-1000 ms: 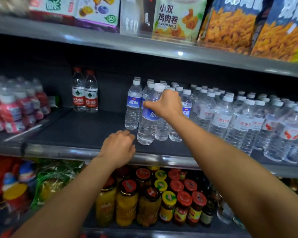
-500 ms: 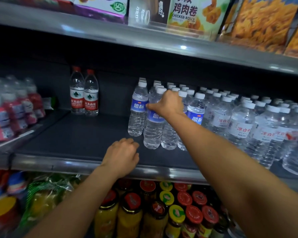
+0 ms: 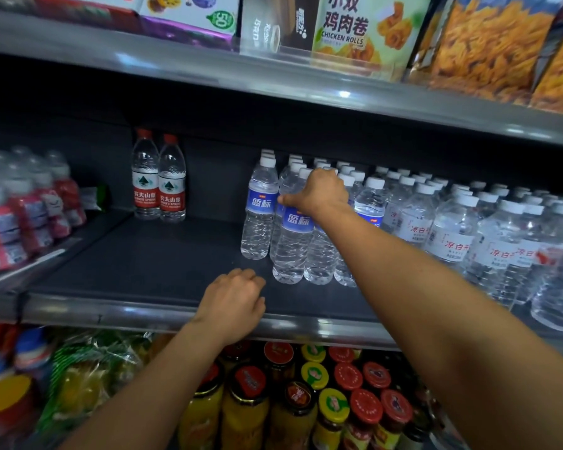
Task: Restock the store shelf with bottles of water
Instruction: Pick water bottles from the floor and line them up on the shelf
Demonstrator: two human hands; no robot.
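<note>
Blue-labelled water bottles stand in rows on the dark middle shelf (image 3: 150, 264). My right hand (image 3: 319, 193) reaches in from the right and grips the neck of the front blue-labelled water bottle (image 3: 293, 245), which stands upright on the shelf beside another blue-labelled bottle (image 3: 259, 212). My left hand (image 3: 234, 300) rests as a loose fist on the shelf's front edge, holding nothing. White-labelled water bottles (image 3: 452, 228) fill the shelf to the right.
Two red-labelled water bottles (image 3: 158, 180) stand at the back left. Pink-labelled bottles (image 3: 17, 209) crowd the left section. Snack bags (image 3: 488, 43) sit on the upper shelf. Jars with red and yellow lids (image 3: 306, 394) fill the lower shelf.
My right hand has set the tilted front bottle upright and pushed it back against the row. My left hand stayed on the shelf edge.
</note>
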